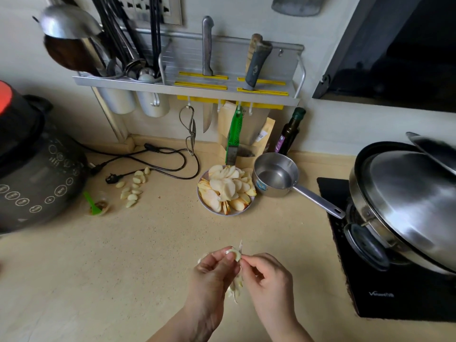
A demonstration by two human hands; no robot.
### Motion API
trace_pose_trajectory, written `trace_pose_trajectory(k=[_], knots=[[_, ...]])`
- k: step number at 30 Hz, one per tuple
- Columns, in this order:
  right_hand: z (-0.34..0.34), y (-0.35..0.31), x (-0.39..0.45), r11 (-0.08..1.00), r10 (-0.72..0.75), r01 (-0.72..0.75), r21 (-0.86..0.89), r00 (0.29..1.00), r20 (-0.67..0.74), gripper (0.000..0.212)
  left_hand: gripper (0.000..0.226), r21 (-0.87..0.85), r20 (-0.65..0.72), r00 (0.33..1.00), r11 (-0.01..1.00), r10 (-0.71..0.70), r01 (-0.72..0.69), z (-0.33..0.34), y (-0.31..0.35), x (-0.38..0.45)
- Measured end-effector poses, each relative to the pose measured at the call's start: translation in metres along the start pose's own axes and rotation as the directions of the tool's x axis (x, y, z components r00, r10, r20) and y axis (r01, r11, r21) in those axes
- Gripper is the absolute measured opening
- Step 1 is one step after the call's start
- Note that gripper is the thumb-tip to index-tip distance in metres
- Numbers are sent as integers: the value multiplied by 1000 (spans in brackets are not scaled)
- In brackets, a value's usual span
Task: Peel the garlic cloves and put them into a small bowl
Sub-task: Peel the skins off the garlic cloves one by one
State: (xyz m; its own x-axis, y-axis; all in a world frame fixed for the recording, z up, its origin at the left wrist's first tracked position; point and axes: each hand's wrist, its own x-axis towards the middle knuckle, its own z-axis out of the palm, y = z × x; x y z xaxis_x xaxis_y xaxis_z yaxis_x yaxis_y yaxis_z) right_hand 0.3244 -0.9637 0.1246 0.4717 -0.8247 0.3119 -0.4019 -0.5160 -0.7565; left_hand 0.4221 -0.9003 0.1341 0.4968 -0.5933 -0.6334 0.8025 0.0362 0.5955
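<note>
My left hand (pixel 214 269) pinches a pale garlic clove (pixel 234 254) at its fingertips, low in the middle of the counter. Right beside it, my right hand (pixel 265 274) pinches a thin strip of papery skin (pixel 240 246) that sticks up from the clove. Loose garlic skins (pixel 235 288) lie on the counter under and between both hands. Several garlic cloves (pixel 133 186) lie scattered on the counter at the left, near the black cooker. A small steel saucepan (pixel 274 177) with a long handle stands behind, to the right of the plate.
A plate of sliced apple (pixel 225 191) sits mid-counter. A black electric cooker (pixel 32 169) stands at the left with a cord (pixel 158 156) trailing behind. A lidded wok (pixel 407 206) rests on the black hob (pixel 365 287) at the right. A knife rack (pixel 187 85) hangs on the wall.
</note>
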Motion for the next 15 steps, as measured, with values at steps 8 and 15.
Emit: trace_pose_trajectory(k=[8,15], knots=[[6,-1,-5,993,29,-27,-112,999,15,24,14,74,-27,998,995,61,-59,-8,-13,-5],[0,16,-1,978,111,-105,-179,994,23,21,25,0,104,978,983,-183,184,-22,-14,-8]])
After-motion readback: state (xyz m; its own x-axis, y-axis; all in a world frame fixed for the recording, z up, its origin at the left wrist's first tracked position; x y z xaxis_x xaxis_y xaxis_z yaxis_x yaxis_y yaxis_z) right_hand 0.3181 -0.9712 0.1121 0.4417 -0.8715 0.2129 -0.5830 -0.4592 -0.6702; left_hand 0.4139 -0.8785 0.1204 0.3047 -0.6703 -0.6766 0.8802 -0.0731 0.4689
